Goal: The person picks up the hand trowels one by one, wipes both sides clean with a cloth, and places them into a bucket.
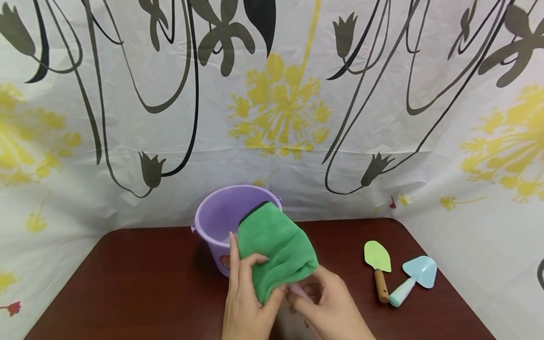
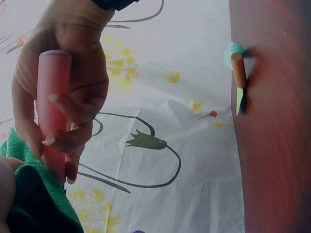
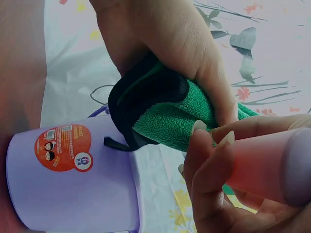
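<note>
A green cloth (image 1: 276,241) with a black edge is gripped in my left hand (image 1: 250,293), fingers on one side and thumb on the other. My right hand (image 1: 335,302) holds a thick pink handle (image 3: 257,160), fingers wrapped about it, as the left wrist view also shows. The handle's far end reaches into the cloth, which covers whatever is there, so the tool's kind stays hidden. Both hands are close together in front of a purple bucket (image 1: 214,252), which stands upright and bears an orange sticker (image 3: 63,145).
To the right on the dark wooden table (image 1: 153,283) lie a green trowel (image 1: 377,257) with a brown handle and a light blue trowel (image 1: 420,271). A white sheet with flower prints (image 1: 289,179) hangs behind the table and at its sides.
</note>
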Action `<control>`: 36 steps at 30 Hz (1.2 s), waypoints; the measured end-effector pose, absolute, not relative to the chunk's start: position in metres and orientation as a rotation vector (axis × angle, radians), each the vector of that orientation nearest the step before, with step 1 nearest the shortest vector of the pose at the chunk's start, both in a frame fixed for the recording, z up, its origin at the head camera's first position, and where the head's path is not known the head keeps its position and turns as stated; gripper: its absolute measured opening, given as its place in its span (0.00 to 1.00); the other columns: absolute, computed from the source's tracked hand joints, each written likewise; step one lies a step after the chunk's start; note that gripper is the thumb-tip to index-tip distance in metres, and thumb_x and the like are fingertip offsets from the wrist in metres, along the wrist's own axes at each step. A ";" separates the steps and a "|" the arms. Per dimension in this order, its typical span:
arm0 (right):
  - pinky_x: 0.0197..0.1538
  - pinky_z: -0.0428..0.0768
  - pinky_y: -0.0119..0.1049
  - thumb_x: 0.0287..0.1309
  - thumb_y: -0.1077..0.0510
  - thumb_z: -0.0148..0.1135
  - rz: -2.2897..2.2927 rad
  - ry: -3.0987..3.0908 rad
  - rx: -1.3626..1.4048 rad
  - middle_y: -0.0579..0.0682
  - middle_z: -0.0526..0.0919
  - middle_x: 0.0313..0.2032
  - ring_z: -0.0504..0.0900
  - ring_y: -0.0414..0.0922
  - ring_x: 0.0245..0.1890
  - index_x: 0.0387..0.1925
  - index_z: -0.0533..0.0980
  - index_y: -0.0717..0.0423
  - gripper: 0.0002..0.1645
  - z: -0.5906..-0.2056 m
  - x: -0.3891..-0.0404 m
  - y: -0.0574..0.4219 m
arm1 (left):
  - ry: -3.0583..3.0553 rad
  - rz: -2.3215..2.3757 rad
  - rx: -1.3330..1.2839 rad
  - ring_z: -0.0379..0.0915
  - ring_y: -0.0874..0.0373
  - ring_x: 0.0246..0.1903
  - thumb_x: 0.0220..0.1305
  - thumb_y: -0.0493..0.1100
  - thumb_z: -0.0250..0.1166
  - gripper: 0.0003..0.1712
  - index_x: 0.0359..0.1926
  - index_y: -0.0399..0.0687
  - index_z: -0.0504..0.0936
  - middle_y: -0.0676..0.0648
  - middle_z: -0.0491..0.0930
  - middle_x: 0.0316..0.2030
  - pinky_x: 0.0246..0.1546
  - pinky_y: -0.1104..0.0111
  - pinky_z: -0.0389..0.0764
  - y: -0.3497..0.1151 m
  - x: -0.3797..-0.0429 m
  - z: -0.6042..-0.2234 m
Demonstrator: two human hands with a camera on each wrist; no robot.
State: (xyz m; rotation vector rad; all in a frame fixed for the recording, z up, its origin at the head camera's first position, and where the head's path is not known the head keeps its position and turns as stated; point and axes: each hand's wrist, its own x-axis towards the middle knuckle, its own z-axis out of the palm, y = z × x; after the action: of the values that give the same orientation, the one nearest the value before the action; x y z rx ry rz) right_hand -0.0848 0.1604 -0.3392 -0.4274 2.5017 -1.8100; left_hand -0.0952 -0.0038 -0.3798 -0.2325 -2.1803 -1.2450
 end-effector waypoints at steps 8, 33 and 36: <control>0.30 0.86 0.37 0.66 0.61 0.64 -1.899 2.380 -0.503 0.56 0.85 0.33 0.82 0.36 0.24 0.50 0.78 0.59 0.13 -0.349 -0.087 0.160 | -2.244 -1.369 -0.176 0.74 0.53 0.61 0.48 0.47 0.79 0.30 0.51 0.61 0.74 0.55 0.52 0.79 0.45 0.61 0.83 -0.010 -0.098 -0.382; 0.32 0.84 0.30 0.53 0.70 0.71 -2.047 2.475 -1.188 0.52 0.83 0.40 0.81 0.37 0.31 0.65 0.71 0.56 0.37 -0.367 -0.088 0.143 | -1.747 -1.934 -0.190 0.80 0.63 0.43 0.57 0.25 0.70 0.23 0.50 0.36 0.71 0.46 0.75 0.51 0.38 0.75 0.84 -0.027 -0.104 -0.360; 0.33 0.83 0.27 0.49 0.72 0.71 -2.104 2.720 -1.324 0.50 0.85 0.40 0.83 0.35 0.31 0.59 0.75 0.59 0.32 -0.377 -0.091 0.135 | -1.770 -1.901 -0.183 0.78 0.63 0.48 0.55 0.25 0.71 0.23 0.49 0.37 0.72 0.47 0.74 0.57 0.43 0.77 0.83 -0.024 -0.100 -0.360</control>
State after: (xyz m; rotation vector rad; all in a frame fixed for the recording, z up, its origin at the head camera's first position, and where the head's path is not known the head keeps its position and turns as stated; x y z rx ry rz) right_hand -0.0906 0.1349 -0.3765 -1.3235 2.7202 -2.1045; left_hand -0.1003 -0.0238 -0.3601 -0.1826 -1.7696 -1.9012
